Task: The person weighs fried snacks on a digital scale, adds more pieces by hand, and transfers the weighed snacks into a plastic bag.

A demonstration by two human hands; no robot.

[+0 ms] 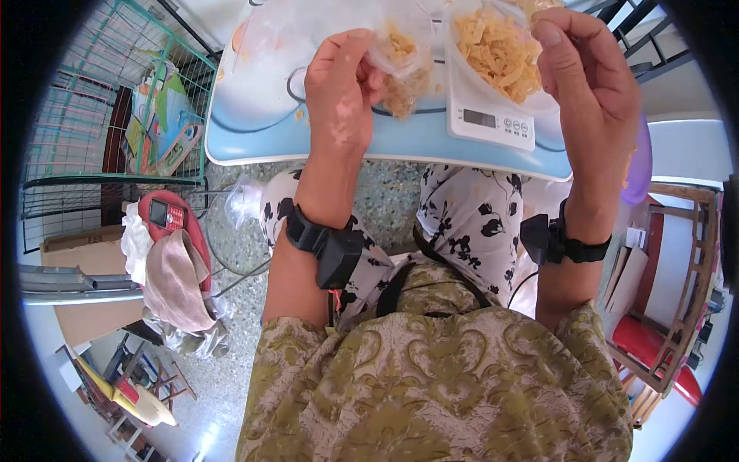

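Note:
Over the table, my left hand (342,92) is closed on the rim of a small clear plastic bag (404,85) that holds yellowish dried shreds. A white digital scale (493,127) stands near the table's front edge, and on it rests a white bowl or bag, its outline partly hidden, full of the same yellow shreds (500,58). To the right of the scale, my right hand (589,77) is raised with thumb and fingertips pinched together beside the shreds. Whatever lies between those fingertips is too small to make out.
The light blue and white table (262,138) has a few crumbs on it. At the left are a green wire cage (69,123) and a red stool (196,231) with a phone (166,215) and cloths. A purple item (639,165) and a wooden rack (697,269) are at the right.

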